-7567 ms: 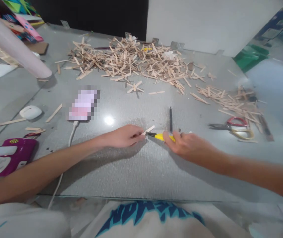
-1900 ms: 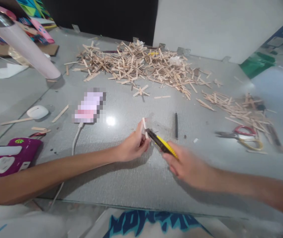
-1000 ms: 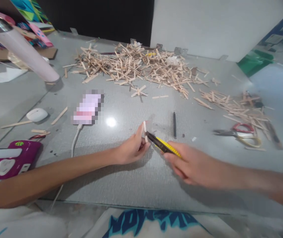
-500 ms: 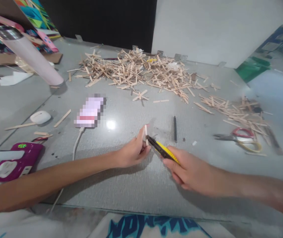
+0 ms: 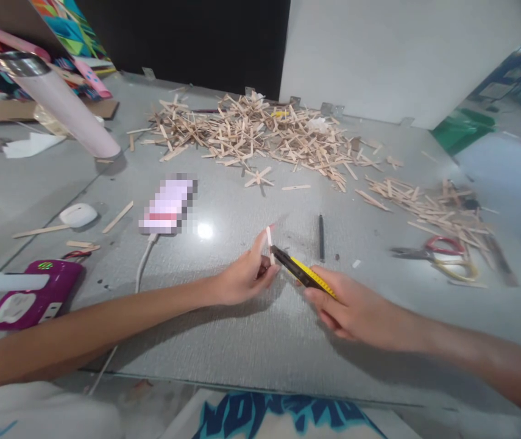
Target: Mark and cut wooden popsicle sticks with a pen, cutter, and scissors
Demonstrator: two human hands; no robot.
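Short pale wooden stick [image 5: 269,238] pinched upright in left hand [image 5: 244,277] grip, frame centre. Yellow-black utility knife [image 5: 303,272] clasped in right hand [image 5: 356,308], blade tip set against stick base.

Risks judged:
- blade slipped off thin stick, left fingertips [image 5: 260,239] nicked
- stick split or flicked onto grey surface [image 5: 242,329]

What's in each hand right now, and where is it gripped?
Left hand pinches a short wooden stick by its lower end; right hand grips the yellow utility knife by its rear handle.

Left hand [image 5: 242,277] pinches a short wooden stick [image 5: 269,236] upright; right hand [image 5: 351,308] sets a yellow utility knife [image 5: 303,274] against its base, mid-tabletop [image 5: 242,341]. Stick pile [image 5: 251,131] lies near the far edge.
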